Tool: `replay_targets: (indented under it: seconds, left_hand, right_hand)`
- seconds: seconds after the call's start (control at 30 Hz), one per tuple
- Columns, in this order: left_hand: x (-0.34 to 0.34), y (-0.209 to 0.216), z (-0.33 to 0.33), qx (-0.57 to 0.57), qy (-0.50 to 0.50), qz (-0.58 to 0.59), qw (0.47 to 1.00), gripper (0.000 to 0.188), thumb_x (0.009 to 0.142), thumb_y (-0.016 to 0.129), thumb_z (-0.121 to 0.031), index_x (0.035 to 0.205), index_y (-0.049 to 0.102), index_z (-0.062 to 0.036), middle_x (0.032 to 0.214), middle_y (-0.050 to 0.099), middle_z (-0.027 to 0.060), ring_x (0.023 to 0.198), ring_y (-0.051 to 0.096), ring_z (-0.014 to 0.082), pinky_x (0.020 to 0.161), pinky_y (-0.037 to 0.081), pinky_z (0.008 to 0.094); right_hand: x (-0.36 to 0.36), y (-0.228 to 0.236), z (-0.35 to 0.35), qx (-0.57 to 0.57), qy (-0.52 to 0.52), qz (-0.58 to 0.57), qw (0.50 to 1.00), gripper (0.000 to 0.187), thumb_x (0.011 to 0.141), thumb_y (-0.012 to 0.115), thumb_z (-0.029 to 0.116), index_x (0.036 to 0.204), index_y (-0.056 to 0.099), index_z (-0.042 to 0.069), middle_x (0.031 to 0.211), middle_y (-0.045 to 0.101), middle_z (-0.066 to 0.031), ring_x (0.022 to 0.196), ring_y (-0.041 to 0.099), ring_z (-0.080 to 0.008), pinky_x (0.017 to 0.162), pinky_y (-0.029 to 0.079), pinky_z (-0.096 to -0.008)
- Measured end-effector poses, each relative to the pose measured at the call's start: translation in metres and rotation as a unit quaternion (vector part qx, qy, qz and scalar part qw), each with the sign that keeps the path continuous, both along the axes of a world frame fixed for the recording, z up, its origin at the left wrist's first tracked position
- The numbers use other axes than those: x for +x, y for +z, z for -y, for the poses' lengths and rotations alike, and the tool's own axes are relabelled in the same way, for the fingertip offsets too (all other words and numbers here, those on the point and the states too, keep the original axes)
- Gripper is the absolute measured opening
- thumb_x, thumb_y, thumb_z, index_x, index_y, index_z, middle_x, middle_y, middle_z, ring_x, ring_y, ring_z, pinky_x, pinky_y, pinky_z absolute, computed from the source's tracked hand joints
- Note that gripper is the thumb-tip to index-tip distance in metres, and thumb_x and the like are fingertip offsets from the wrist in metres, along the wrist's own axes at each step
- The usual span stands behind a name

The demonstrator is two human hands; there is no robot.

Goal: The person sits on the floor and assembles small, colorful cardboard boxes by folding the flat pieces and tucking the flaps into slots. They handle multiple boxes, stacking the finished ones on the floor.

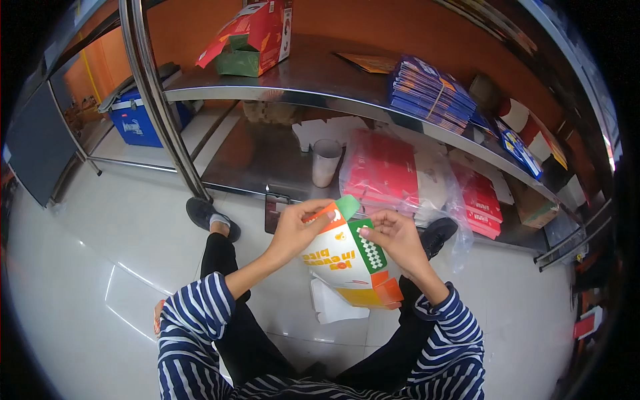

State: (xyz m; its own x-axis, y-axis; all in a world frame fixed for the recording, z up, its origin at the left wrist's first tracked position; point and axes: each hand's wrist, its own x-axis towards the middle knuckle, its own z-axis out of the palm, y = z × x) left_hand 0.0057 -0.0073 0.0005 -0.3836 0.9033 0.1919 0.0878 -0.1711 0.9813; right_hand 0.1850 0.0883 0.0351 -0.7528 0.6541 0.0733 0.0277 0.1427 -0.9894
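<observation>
Between my knees, both hands grip a partly folded cardboard box (pixel 340 250) with white, orange, green and yellow panels. My left hand (pixel 297 232) pinches its orange upper left edge, thumb on the panel. At the green side panel with its white diamond pattern, my right hand (pixel 401 243) holds the board between thumb and fingers. A green flap sticks up at the top between the hands, and orange flaps stand out loose at the lower right. Below the box, a white piece of card (pixel 331 303) lies near the floor, partly covered by it.
Ahead is a metal shelf (pixel 320 97) carrying a red and green box (pixel 257 43) and a banded stack of blue flat cartons (pixel 433 93). Lower down are a plastic cup (pixel 326 163), a phone (pixel 275 212) and plastic-wrapped red cartons (pixel 380 167). A blue cooler (pixel 140 120) stands left.
</observation>
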Motion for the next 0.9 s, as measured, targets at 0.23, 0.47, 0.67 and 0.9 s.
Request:
replay_targets:
  seconds: [0.23, 0.47, 0.67, 0.9]
  left_hand:
    - [-0.002, 0.007, -0.001, -0.016, 0.004, -0.029, 0.999, 0.030, 0.080, 0.064, -0.014, 0.108, 0.063, -0.0042, 0.082, 0.066, 0.0081, 0.071, 0.058, 0.0060, 0.062, 0.046, 0.0208]
    - [-0.004, 0.015, 0.003, -0.058, -0.074, -0.078, 0.993, 0.023, 0.074, 0.066, -0.014, 0.095, 0.069, -0.0046, 0.081, 0.067, 0.0069, 0.066, 0.057, 0.0050, 0.058, 0.044, 0.0206]
    - [0.001, 0.008, 0.002, -0.095, -0.082, -0.091, 0.988, 0.023, 0.071, 0.064, -0.011, 0.092, 0.068, -0.0022, 0.075, 0.065, 0.0084, 0.065, 0.058, 0.0093, 0.061, 0.046, 0.0234]
    - [0.000, 0.011, 0.004, -0.026, -0.131, -0.188, 0.973, 0.025, 0.073, 0.062, -0.005, 0.098, 0.066, -0.0022, 0.083, 0.063, 0.0104, 0.083, 0.059, 0.0167, 0.070, 0.048, 0.0281]
  right_hand:
    - [-0.002, -0.006, 0.009, 0.306, -0.089, -0.002, 0.948, 0.011, 0.073, 0.068, 0.001, 0.082, 0.062, -0.003, 0.075, 0.061, -0.0078, 0.067, 0.058, -0.0130, 0.064, 0.046, -0.0227]
    - [-0.002, -0.002, 0.010, 0.493, -0.078, -0.087, 0.862, 0.013, 0.065, 0.066, -0.004, 0.077, 0.062, -0.001, 0.074, 0.059, -0.0092, 0.067, 0.055, -0.0216, 0.059, 0.044, -0.0300]
    - [-0.003, -0.015, 0.014, 0.525, -0.050, -0.098, 0.844, 0.015, 0.062, 0.065, -0.006, 0.075, 0.061, 0.000, 0.076, 0.059, -0.0080, 0.067, 0.053, -0.0222, 0.059, 0.042, -0.0295]
    - [-0.004, -0.022, 0.014, 0.522, -0.028, -0.071, 0.849, 0.016, 0.062, 0.065, -0.005, 0.076, 0.062, 0.001, 0.076, 0.059, -0.0071, 0.067, 0.052, -0.0224, 0.059, 0.042, -0.0300]
